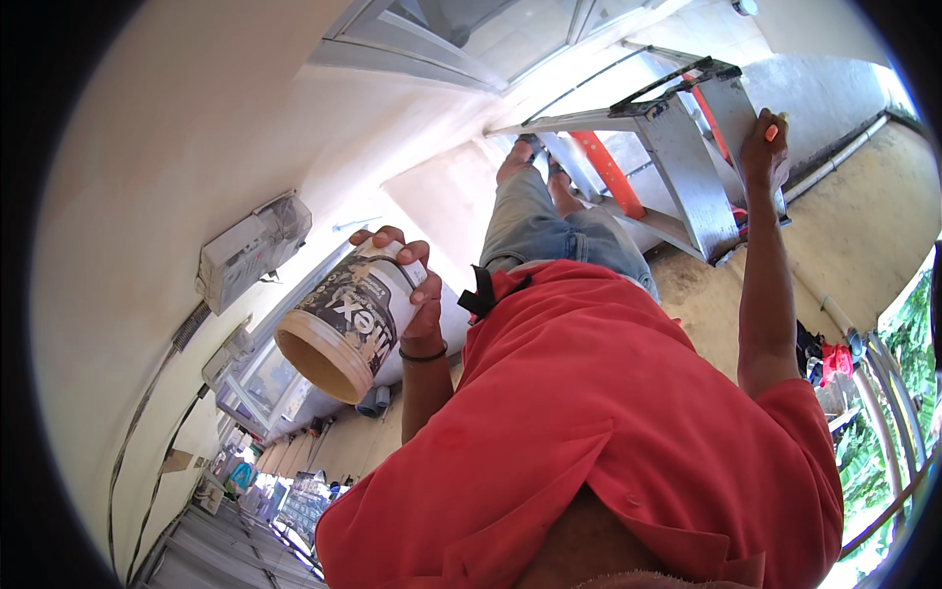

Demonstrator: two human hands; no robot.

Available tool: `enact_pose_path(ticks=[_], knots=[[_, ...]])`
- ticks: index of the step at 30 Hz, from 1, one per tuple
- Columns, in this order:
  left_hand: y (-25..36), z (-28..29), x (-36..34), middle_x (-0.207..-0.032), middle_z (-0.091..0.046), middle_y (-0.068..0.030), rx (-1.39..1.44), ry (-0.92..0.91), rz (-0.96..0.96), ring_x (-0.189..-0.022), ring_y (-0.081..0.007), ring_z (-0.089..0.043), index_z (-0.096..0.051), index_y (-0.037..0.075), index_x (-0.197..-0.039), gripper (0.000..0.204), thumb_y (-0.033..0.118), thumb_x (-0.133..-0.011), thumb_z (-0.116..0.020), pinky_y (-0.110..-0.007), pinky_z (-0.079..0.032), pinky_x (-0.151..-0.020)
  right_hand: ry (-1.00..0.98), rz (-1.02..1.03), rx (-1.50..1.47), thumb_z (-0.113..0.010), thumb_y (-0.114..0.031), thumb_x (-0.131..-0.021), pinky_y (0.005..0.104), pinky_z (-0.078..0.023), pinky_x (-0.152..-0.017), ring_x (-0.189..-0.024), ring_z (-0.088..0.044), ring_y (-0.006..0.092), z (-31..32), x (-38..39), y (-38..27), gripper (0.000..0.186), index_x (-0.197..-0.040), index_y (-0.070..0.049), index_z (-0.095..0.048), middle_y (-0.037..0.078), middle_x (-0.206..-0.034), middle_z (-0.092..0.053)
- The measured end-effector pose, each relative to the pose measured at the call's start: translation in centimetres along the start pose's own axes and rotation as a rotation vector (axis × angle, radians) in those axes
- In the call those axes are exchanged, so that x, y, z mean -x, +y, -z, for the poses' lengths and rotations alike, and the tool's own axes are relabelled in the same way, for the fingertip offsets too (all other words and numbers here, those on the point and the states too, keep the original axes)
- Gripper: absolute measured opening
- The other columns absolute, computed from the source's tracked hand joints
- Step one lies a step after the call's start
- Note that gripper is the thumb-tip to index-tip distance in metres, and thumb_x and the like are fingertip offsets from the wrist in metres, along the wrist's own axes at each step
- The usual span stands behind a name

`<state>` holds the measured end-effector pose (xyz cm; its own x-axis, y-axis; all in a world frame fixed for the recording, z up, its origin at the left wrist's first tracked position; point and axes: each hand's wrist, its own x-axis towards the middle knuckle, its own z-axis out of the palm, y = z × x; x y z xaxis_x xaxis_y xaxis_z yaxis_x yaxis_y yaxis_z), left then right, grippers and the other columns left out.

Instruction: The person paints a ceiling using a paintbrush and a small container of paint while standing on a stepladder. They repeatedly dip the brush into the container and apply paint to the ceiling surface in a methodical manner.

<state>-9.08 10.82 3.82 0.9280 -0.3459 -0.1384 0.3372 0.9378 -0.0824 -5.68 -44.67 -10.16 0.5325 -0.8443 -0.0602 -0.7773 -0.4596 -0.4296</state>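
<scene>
My left hand point(417, 290) is wrapped round a paint tub point(339, 319) with a black and white label. The tub is tilted, and its open mouth shows a tan inside wall. On the other side, my right hand point(763, 155) is closed at the edge of a metal stepladder point(677, 167) with orange-red parts. A small orange bit shows between its fingers; what it belongs to I cannot make out. My bare feet point(518, 157) are close beside the ladder.
Grey meter-like boxes point(250, 250) with cables stick out from the cream wall point(177, 147) at the left. Windows point(442, 44) stand open at the top. Pipes point(834, 157) run along the right wall, and green plants point(913, 344) show at the far right.
</scene>
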Motion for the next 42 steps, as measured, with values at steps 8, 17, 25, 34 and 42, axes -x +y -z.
enact_pose_path(ticks=[8,17,25,34,42], knots=[[-1.0,-0.2,0.5,-0.142,-0.055,-0.0090,-0.037,-0.011,-0.003,-0.126,-0.0336,-0.052,-0.057,0.022,-0.145,0.048,0.034,-0.100,-0.068,-0.054,-0.063,-0.078,-0.001,-0.006,-0.029,-0.046,-0.063,-0.104,0.0536,-0.051,-0.098,-0.114,-0.071,0.0456,0.0,0.2,0.0,0.051,-0.126,-0.022,-0.069,0.019,-0.115,-0.078],[-1.4,0.3,-0.6,-0.142,-0.052,-0.0088,0.012,-0.051,0.041,-0.129,-0.0365,-0.049,-0.054,0.022,-0.146,0.047,0.036,-0.103,-0.067,-0.056,-0.060,-0.082,-0.018,0.019,-0.056,-0.047,-0.064,-0.105,0.0534,-0.051,-0.100,-0.117,-0.070,0.0462,-1.1,-0.8,1.8,0.052,-0.129,-0.024,-0.069,0.020,-0.118,-0.078],[-2.4,0.3,-2.6,-0.140,-0.056,-0.0085,0.031,0.002,0.096,-0.125,-0.0346,-0.052,-0.058,0.021,-0.143,0.046,0.034,-0.100,-0.067,-0.055,-0.063,-0.079,-0.030,-0.025,-0.015,-0.047,-0.064,-0.106,0.0545,-0.051,-0.100,-0.118,-0.070,0.0475,-0.1,-0.1,0.9,0.050,-0.130,-0.025,-0.068,0.021,-0.118,-0.078],[-3.1,0.5,-5.8,-0.142,-0.055,-0.0098,0.015,-0.007,0.185,-0.127,-0.0341,-0.052,-0.055,0.022,-0.144,0.046,0.032,-0.101,-0.067,-0.054,-0.063,-0.080,-0.030,-0.061,-0.008,-0.046,-0.067,-0.105,0.0550,-0.050,-0.102,-0.119,-0.068,0.0496,0.7,0.8,-0.8,0.054,-0.131,-0.025,-0.067,0.023,-0.119,-0.077],[-2.7,-0.1,-5.2,-0.140,-0.055,-0.0095,-0.009,0.012,0.184,-0.126,-0.0351,-0.052,-0.057,0.021,-0.144,0.043,0.033,-0.103,-0.064,-0.055,-0.063,-0.079,-0.046,-0.058,0.002,-0.045,-0.067,-0.106,0.0536,-0.049,-0.105,-0.122,-0.068,0.0485,0.9,0.8,-0.8,0.054,-0.133,-0.026,-0.066,0.024,-0.121,-0.077]])
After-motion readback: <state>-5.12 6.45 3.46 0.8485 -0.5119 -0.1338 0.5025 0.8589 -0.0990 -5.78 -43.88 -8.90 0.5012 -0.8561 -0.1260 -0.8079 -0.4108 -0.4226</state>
